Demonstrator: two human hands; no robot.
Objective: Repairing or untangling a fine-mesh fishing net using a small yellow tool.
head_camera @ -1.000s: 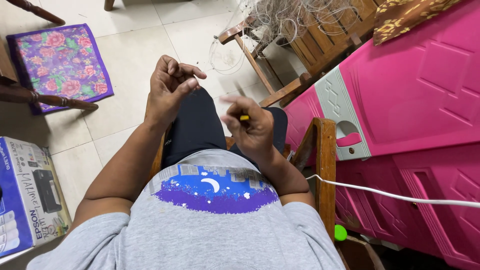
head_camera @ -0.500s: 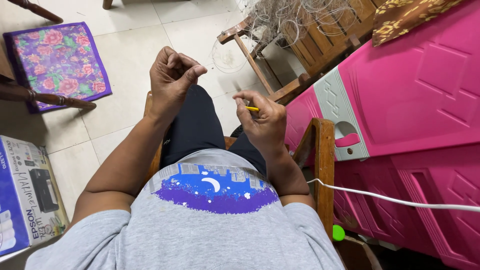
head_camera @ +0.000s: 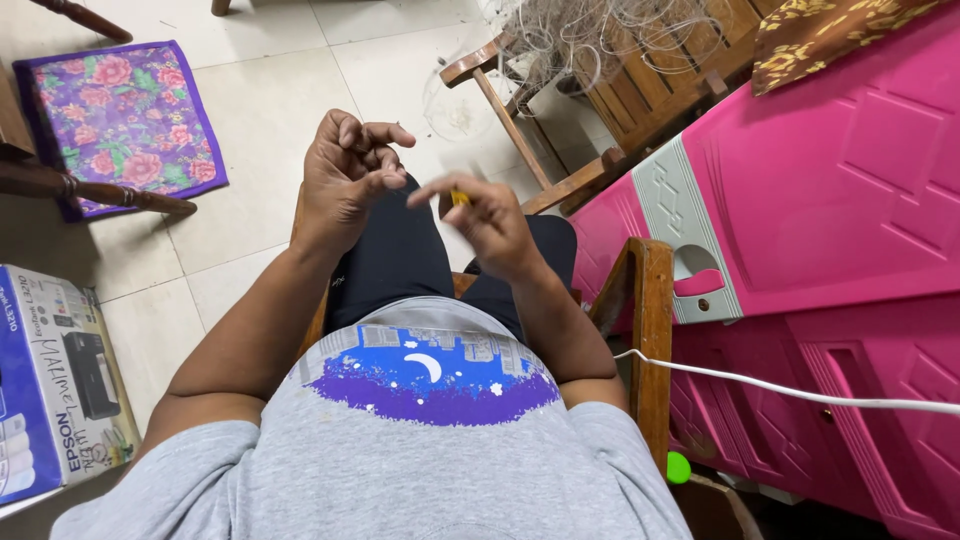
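I sit in a wooden chair (head_camera: 648, 330), looking down at my lap. My left hand (head_camera: 345, 175) is raised above my left knee with its fingers curled together, pinching something too thin to make out. My right hand (head_camera: 485, 220) is close beside it, fingers closed on a small yellow tool (head_camera: 459, 198) of which only the tip shows. The two hands are a few centimetres apart over my dark trousers (head_camera: 400, 255). A tangle of pale netting line (head_camera: 590, 40) lies on a wooden bench ahead.
A pink plastic cabinet (head_camera: 830, 200) stands close on my right, with a white cable (head_camera: 780, 385) running across it. A purple floral cushion (head_camera: 120, 120) lies on the tiled floor at left. A printer box (head_camera: 60, 380) sits by my left elbow.
My right hand has swung left toward my left hand, closing the gap. My left hand stays raised, its fingers a little more curled.
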